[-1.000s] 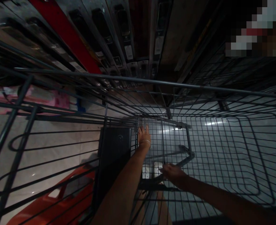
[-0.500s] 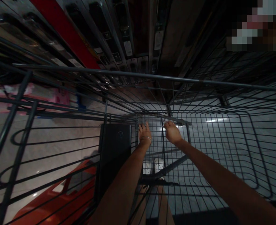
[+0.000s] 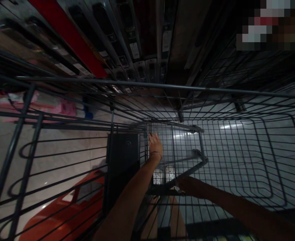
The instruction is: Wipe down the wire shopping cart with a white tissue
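I look down into a dark wire shopping cart (image 3: 237,147). A hinged wire flap (image 3: 185,144) stands at its near end. My left hand (image 3: 155,145), with a thin bracelet on the wrist, lies flat against the flap's mesh, fingers stretched upward. My right hand (image 3: 181,183) is lower down, closed around the flap's bottom bar; its fingers are dim. A flat black box (image 3: 123,157) with a small round logo stands on edge just left of my left hand, inside the cart.
My white shoes (image 3: 164,174) show through the wires on a pale tiled floor. A red-orange plastic object (image 3: 62,214) lies at lower left. Store shelves with tagged dark goods (image 3: 134,50) rise behind the cart. Pink packs (image 3: 62,108) sit at left.
My right hand has dropped from the flap's top edge to its bottom bar, and the flap's lower frame has swung out again. My left hand stays on the mesh.
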Available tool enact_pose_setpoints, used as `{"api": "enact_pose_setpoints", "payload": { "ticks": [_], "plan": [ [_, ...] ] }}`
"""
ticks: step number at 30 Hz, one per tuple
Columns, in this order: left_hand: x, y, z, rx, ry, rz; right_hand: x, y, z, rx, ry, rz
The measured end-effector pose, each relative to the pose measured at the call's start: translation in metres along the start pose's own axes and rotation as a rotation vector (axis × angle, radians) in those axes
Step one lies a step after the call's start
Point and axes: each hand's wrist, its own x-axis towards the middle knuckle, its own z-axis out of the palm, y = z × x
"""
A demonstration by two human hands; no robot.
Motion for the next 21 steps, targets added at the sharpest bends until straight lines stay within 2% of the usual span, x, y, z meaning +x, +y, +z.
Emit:
{"api": "enact_pose_setpoints", "payload": {
  "ticks": [2,5,7,10,16,18,21],
  "plan": [
    [-0.013,-0.003,0.003,-0.007,0.000,0.058,0.003,0.006,0.000,0.079,-0.035,-0.021],
    [-0.037,-0.004,0.008,-0.039,-0.013,0.179,0.011,0.023,0.007,0.406,-0.169,0.036],
    [-0.054,-0.001,0.014,-0.071,-0.036,0.285,0.020,0.039,0.016,0.558,-0.239,0.090],
    [-0.075,0.007,0.022,-0.116,-0.087,0.418,0.038,0.070,0.030,0.665,-0.306,0.215],
    [-0.094,0.020,0.029,-0.167,-0.159,0.431,0.065,0.121,0.046,0.693,-0.380,0.604],
    [-0.095,0.021,0.029,-0.169,-0.178,0.422,0.068,0.128,0.046,0.683,-0.399,0.710],
    [-0.094,0.023,0.030,-0.161,-0.196,0.414,0.067,0.127,0.039,0.703,-0.415,0.756]
  ]
}}
